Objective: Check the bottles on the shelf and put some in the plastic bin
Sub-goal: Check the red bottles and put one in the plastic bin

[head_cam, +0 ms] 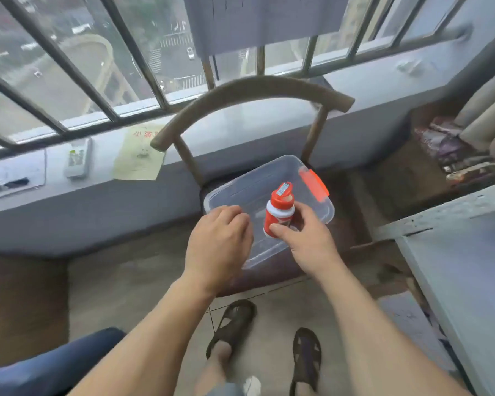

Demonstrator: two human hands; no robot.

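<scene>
A clear plastic bin [242,182] with an orange latch [315,185] sits on the seat of a wooden chair [249,90]. My right hand [306,238] grips a small red-and-white bottle [279,212] upright over the bin; the bottle's red flip cap stands open. My left hand [220,238] hovers just left of the bottle above the bin's near left corner, fingers loosely curled and holding nothing. No other bottles show inside the bin.
A window ledge [226,121] with a remote control [77,160] and a paper sheet [139,154] runs behind the chair. A grey table or shelf edge [455,247] stands at right, clutter [455,150] beyond it. My sandalled feet [232,327] are on the tiled floor.
</scene>
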